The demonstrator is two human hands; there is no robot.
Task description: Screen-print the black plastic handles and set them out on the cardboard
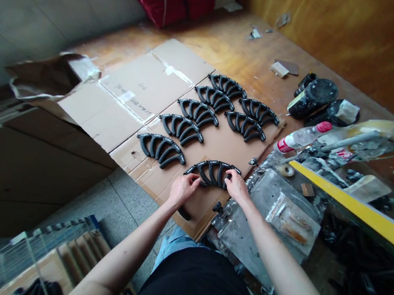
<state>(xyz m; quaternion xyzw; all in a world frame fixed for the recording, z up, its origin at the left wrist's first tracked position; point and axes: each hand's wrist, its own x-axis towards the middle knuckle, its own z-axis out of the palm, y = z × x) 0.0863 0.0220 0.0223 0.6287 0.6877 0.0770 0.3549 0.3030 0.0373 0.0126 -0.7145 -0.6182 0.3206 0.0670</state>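
Several groups of black curved plastic pieces lie in rows on flattened cardboard [134,91] spread over a wooden table. My left hand [182,189] pinches the left end of the nearest group [213,170]. My right hand [236,184] grips that group's right end, fingers curled over it. Another group [161,147] lies just to the left, and more sit farther back, such as one group [181,128] in the left row and one [245,125] in the right row. A small black part [216,206] rests near the cardboard's front edge.
To the right lie plastic bags [276,216], a clear bottle with a red cap [303,135], a tape roll [286,170], a yellow bar [356,212] and black round containers [313,96]. Red packages [164,3] and stacked boards sit at the back. A wire rack [50,254] stands below left.
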